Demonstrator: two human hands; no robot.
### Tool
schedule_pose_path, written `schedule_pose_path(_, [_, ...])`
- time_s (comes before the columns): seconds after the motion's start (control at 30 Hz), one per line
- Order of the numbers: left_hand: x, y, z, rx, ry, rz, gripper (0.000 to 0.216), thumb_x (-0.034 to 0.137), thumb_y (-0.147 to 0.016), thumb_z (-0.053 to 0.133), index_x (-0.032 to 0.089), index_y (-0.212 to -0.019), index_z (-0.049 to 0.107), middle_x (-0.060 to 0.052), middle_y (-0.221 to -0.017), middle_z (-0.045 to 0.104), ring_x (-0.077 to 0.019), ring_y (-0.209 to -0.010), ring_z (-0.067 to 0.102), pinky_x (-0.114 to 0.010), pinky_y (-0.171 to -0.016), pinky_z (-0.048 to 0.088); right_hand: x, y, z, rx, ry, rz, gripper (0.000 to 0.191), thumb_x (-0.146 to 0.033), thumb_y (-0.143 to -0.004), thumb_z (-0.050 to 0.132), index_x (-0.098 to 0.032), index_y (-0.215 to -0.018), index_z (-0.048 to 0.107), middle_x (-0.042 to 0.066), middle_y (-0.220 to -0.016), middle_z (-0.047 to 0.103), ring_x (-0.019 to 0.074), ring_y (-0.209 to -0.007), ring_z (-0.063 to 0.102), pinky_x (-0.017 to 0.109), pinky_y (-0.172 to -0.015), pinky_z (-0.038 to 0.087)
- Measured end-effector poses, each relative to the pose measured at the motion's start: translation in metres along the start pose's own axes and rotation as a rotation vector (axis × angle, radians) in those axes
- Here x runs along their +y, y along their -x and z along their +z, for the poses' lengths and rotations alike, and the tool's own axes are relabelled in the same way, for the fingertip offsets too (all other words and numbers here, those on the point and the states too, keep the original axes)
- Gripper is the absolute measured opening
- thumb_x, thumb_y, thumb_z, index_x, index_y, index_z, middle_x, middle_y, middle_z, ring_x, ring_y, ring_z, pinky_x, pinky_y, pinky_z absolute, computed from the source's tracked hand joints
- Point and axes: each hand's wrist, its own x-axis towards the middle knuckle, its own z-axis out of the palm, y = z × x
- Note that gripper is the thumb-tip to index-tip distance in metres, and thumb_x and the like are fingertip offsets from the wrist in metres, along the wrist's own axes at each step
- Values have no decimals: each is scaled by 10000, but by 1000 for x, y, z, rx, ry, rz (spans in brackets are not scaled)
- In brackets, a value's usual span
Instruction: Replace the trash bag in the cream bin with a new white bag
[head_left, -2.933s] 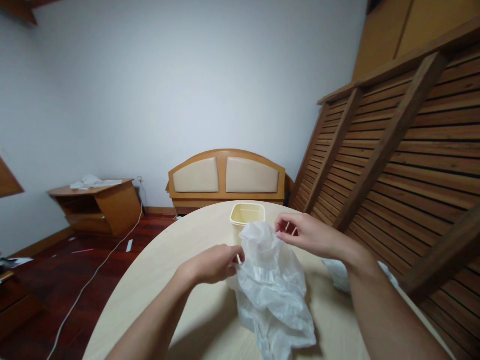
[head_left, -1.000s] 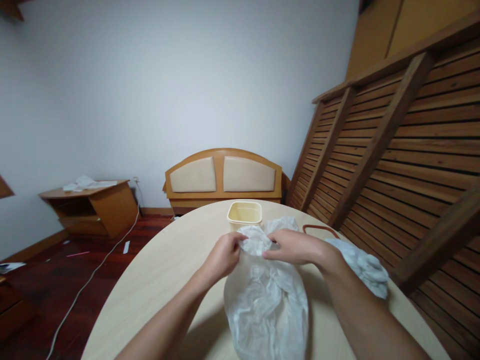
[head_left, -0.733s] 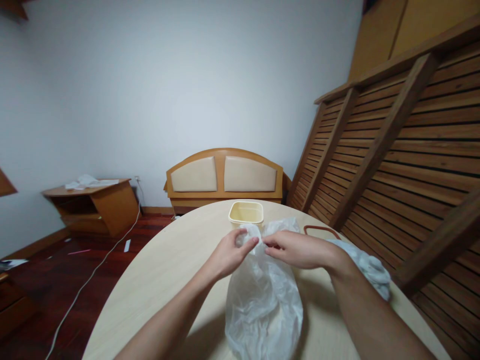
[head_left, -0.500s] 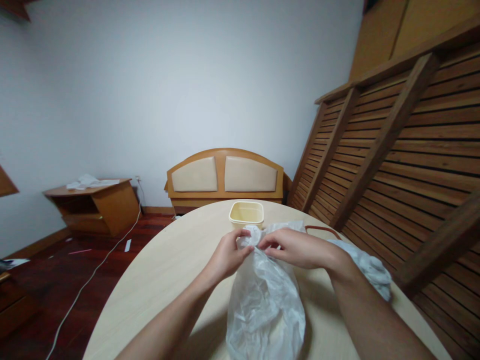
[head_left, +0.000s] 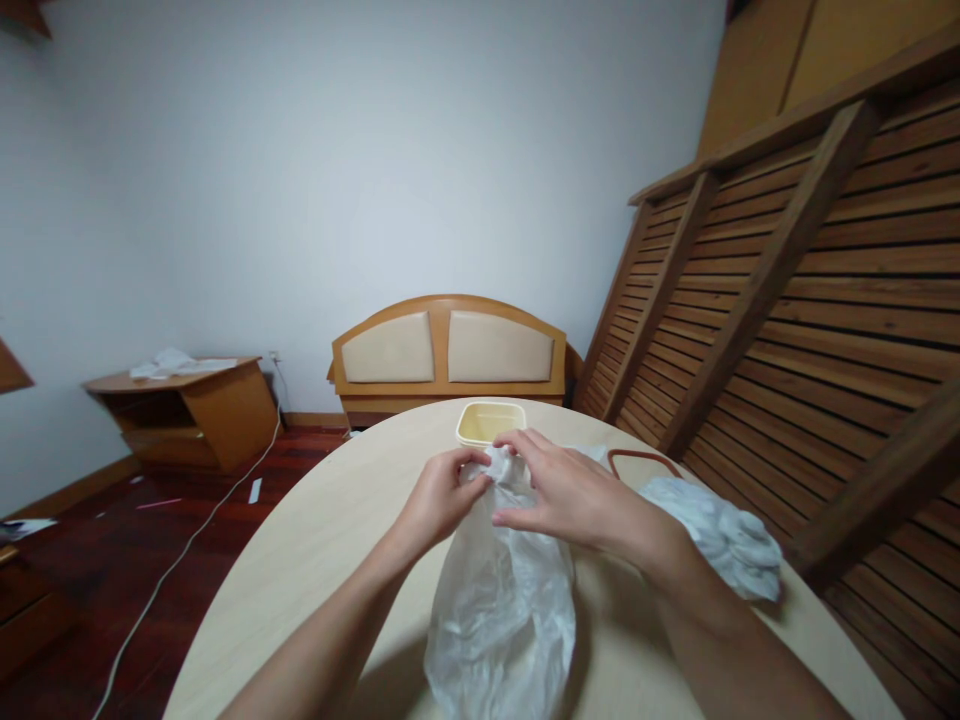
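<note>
A thin white plastic bag (head_left: 502, 610) lies crumpled on the round pale wooden table (head_left: 330, 560). My left hand (head_left: 439, 495) pinches the bag's gathered top edge. My right hand (head_left: 559, 490) sits over the same top from the right, its thumb and fingers pressed on the plastic, the other fingers partly spread. Just beyond my hands stands a cream plastic container (head_left: 487, 422), open at the top.
A dark red lid (head_left: 637, 462) and a bundle of white plastic (head_left: 712, 535) lie on the table's right side. Slatted wooden bed frames (head_left: 787, 300) lean at the right. A headboard (head_left: 450, 355) stands by the far wall, a low cabinet (head_left: 187, 410) at the left, a cable on the floor.
The bag was held up and open between my hands; now its top is gathered together, both hands have closed in on it, and the bag has shifted slightly left.
</note>
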Motion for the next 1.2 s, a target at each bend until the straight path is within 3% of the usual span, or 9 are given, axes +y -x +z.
schedule_pose_path(0.07, [4, 0, -4, -21, 72, 28, 219, 179, -799, 668, 150, -1011, 715, -74, -1028, 763, -210, -933, 685, -298, -855, 504, -5, 0, 5, -36, 67, 20, 686, -455, -811, 749, -197, -1387, 481, 129, -1349, 598, 296, -1175, 616, 373, -905, 477])
schedule_pose_path(0.17, [8, 2, -9, -83, 128, 47, 309, 229, -789, 712, 144, -1084, 678, -113, -1121, 730, -227, -1010, 674, -327, -888, 518, -8, -2, 5, -101, 183, 102, 482, -335, -879, 688, -178, -1321, 576, 135, -1289, 652, 306, -1159, 637, 396, -924, 487])
schedule_pose_path(0.3, [11, 11, -10, -101, -52, 31, 497, 215, -761, 733, 172, -1228, 566, -132, -1260, 646, -235, -1003, 669, -356, -839, 546, 2, -3, -1, -137, 368, 237, 280, -248, -907, 651, -186, -1179, 684, 133, -1169, 686, 313, -1099, 653, 398, -869, 508])
schedule_pose_path(0.5, [18, 35, 3, -35, -609, 18, 280, 323, -905, 593, 208, -1143, 500, -100, -1139, 649, -272, -990, 668, -388, -810, 522, 13, 3, 6, 112, 574, 123, 353, -56, -864, 594, -208, -1175, 661, 119, -1201, 628, 293, -1129, 582, 377, -863, 487])
schedule_pose_path(0.63, [6, 49, 14, -137, -693, -26, 414, 478, -894, 608, 206, -1171, 465, -107, -1107, 678, -298, -953, 695, -371, -768, 507, 0, 14, 18, 238, 580, 128, 132, -154, -896, 613, -194, -1007, 672, 103, -1063, 647, 293, -1031, 593, 393, -825, 473])
schedule_pose_path(0.7, [-8, 52, 17, -153, -682, -61, 416, 411, -882, 633, 207, -1193, 448, -109, -1155, 677, -284, -955, 700, -344, -754, 494, -5, 22, 24, 235, 558, 154, 78, -240, -934, 602, -196, -958, 662, 88, -976, 656, 279, -961, 618, 388, -797, 471])
schedule_pose_path(0.87, [-36, 56, 16, -192, -605, -132, 216, 200, -897, 557, 230, -1106, 508, -43, -1055, 724, -197, -856, 693, -271, -704, 442, -2, 44, 39, 44, 483, 260, 351, -459, -864, 708, -183, -1068, 638, 100, -1016, 697, 302, -953, 676, 384, -770, 489])
schedule_pose_path(1.03, [-48, 61, -2, -132, -613, -159, 152, 161, -907, 491, 227, -985, 602, -24, -972, 744, -188, -880, 677, -258, -712, 411, 19, 56, 49, -127, 569, 353, 207, -103, -888, 602, -161, -1081, 649, 120, -989, 737, 297, -934, 719, 352, -743, 482])
schedule_pose_path(1.2, [-54, 64, -16, -25, -595, -164, 254, 113, -887, 425, 216, -997, 629, -46, -1021, 723, -196, -897, 676, -278, -753, 445, 38, 63, 49, -14, 617, 347, 319, 7, -900, 438, -171, -1036, 665, 115, -968, 723, 278, -915, 709, 351, -723, 487])
